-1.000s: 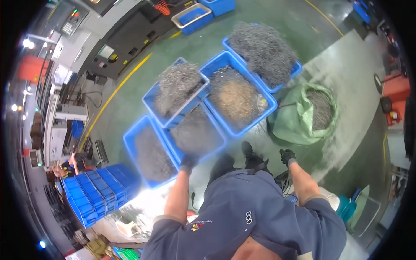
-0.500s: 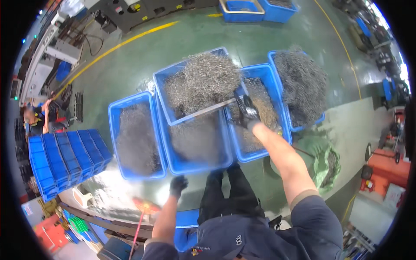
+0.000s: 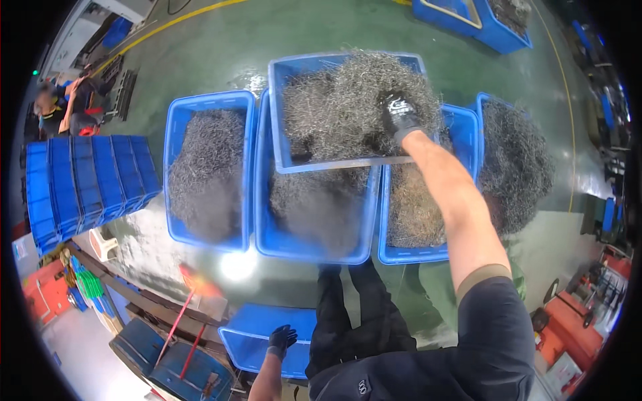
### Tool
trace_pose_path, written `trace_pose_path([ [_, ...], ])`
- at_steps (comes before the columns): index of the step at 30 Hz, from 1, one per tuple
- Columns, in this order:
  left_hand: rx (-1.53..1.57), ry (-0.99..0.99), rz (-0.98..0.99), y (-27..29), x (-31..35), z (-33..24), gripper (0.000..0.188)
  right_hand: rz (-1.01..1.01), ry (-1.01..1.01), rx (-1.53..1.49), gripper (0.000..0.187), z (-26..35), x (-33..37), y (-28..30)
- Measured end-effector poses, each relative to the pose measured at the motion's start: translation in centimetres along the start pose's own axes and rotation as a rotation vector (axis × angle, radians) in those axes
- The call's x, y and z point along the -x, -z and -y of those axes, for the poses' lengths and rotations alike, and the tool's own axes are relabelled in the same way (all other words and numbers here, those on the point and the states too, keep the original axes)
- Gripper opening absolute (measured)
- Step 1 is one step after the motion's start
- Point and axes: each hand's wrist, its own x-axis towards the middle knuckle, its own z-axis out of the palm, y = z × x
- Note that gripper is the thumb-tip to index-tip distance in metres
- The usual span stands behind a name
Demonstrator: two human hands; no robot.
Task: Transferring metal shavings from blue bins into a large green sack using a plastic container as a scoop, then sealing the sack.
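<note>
My right hand [image 3: 400,112], in a black glove, presses down on a heap of grey, curly metal shavings [image 3: 348,93]. Its fingertips are hidden in the tangle. That heap fills a blue bin [image 3: 282,150] resting crosswise on top of other blue bins. My left hand [image 3: 283,338], also gloved in black, hangs open with its fingers apart above another blue bin [image 3: 234,341] near my legs. Beneath the upper bin stands a middle blue bin [image 3: 314,256] with more shavings. To its right, a bin [image 3: 418,255] holds browner shavings.
At the left is a shavings-filled blue bin [image 3: 167,167], with a stack of blue crates [image 3: 87,184] beyond it. An overfull heap of shavings [image 3: 515,167] stands at the right. A broom [image 3: 200,284] leans at lower left. Another person [image 3: 53,120] is at far left.
My right hand has moved from the upper bin's near right corner onto the shavings inside it. My left hand has moved lower, over the bin by my legs. The view has shifted.
</note>
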Motion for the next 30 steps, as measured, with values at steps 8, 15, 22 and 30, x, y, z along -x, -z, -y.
trace_pose_path([
  [8,0.123,-0.159,0.21,-4.2,2.8,-2.6,0.039,-0.133,0.165,0.082,0.024,1.6,-1.2,11.3],
  [15,0.113,-0.186,0.204,-4.9,4.1,-4.3,0.035,-0.193,0.213,0.132,0.024,1.1,-2.3,21.6],
  [22,0.053,-0.218,0.21,-4.6,5.0,-6.3,0.03,-0.258,0.129,0.181,0.033,-1.2,-0.5,31.2],
  [30,0.004,-0.255,0.164,-3.9,7.7,-10.4,0.018,-0.32,-0.062,0.167,0.03,-3.4,5.4,42.7],
])
